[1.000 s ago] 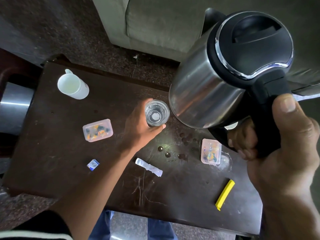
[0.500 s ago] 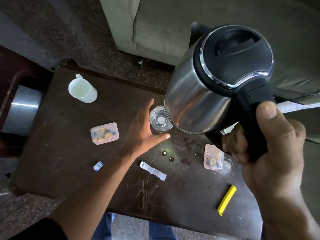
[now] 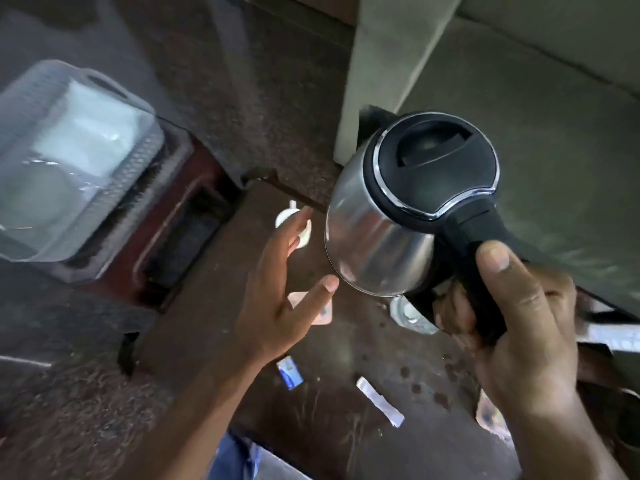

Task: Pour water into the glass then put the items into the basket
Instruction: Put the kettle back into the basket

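My right hand (image 3: 516, 323) grips the black handle of a steel kettle (image 3: 391, 237) with a black lid, held in the air above the dark table (image 3: 214, 306). The glass (image 3: 408, 313) stands on the table below the kettle, mostly hidden by it and by my right fingers. My left hand (image 3: 280, 292) hovers open over the table, left of the kettle, fingers spread and holding nothing. A translucent basket (image 3: 69, 161) with white contents sits blurred at the far left, off the table.
A white cup (image 3: 301, 233) stands behind my left fingers. A small plastic box (image 3: 323, 313) lies under my left hand, another (image 3: 491, 414) at the right. A blue-white sachet (image 3: 289, 372) and a white packet (image 3: 379, 405) lie near the front. A grey sofa (image 3: 519, 81) is behind.
My left hand has let go of the glass and moved left, open. The kettle has swung away from the pour, and the view has turned left, bringing the basket in.
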Demonstrator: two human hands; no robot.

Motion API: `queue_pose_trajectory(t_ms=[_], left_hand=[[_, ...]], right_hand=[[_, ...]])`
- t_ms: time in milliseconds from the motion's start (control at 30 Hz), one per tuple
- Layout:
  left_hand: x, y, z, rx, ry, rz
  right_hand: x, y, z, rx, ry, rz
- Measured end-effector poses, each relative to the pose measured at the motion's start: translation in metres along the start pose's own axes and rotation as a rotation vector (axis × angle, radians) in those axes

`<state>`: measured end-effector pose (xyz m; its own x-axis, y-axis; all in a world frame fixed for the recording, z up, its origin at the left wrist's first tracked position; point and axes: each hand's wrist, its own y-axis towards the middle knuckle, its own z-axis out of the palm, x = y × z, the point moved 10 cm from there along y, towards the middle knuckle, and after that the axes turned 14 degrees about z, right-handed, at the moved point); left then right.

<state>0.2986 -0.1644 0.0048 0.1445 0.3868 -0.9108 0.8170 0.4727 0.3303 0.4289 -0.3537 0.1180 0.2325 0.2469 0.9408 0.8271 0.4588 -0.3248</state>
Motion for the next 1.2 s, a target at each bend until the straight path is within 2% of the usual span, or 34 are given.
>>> queue_pose_trajectory(t_ms=[167,400,500,667,867,1067,1200], left_hand=[[-0.012,0.012,-0.089,-0.146,0.023,0.079],[-0.004,0.007,-0.221,-0.29,0.117,0.059],[0.0,0.0,-0.276,-0.366,0.125,0.066],[0.018,-0.015,-0.357,-0.447,0.233,0.059],[0.065,-0.027,-0.435,-0.483,0.207,0.037],[0.101,-0.032,-0.489,-0.545,0.3,0.051],[0.13,-0.036,-0.509,-0.552,0.323,-0.055]], right_hand=[[0.024,0.014,0.092,0.114,-0.034,-0.013],[0.048,0.021,0.234,0.302,0.022,-0.008],[0.056,0.024,0.292,0.346,0.066,0.007],[0.059,0.03,0.384,0.394,-0.014,-0.021],[0.043,0.036,0.48,0.451,-0.045,-0.069],[0.017,0.04,0.549,0.442,-0.036,-0.044],[-0.003,0.047,0.581,0.455,-0.043,-0.019]])
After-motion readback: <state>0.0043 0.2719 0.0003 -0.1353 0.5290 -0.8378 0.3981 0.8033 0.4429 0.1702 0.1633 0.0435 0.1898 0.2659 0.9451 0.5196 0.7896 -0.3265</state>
